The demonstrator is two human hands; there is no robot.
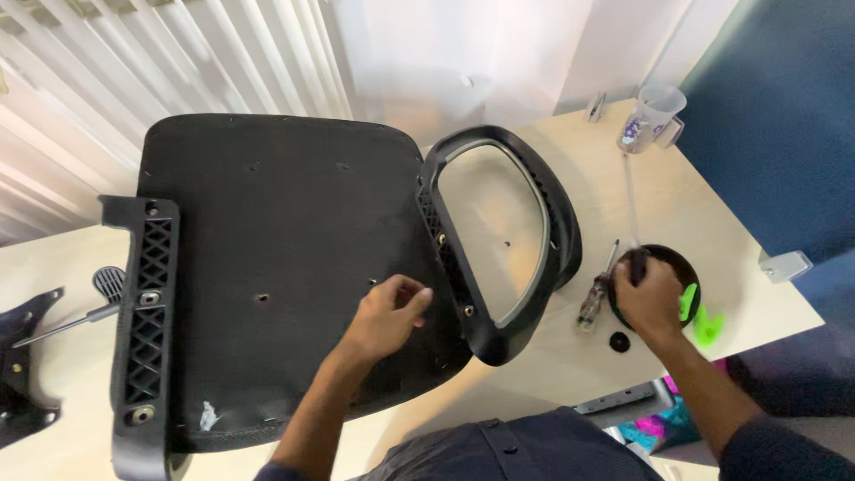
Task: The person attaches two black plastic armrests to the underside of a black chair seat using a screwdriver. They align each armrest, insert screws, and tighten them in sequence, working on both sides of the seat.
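The left hand (387, 313) rests on the upturned black chair seat (276, 258), fingertips pinched together on something too small to tell. The right hand (648, 298) is closed around a dark tool handle (638, 265) over a round black tray (681, 267) (a screwdriver (597, 292) lies just beside). Farther off, an armrest loop (499, 240) is fixed to the seat's right edge; a plastic cup (655, 114) stands at the table's (695, 205) far corner.
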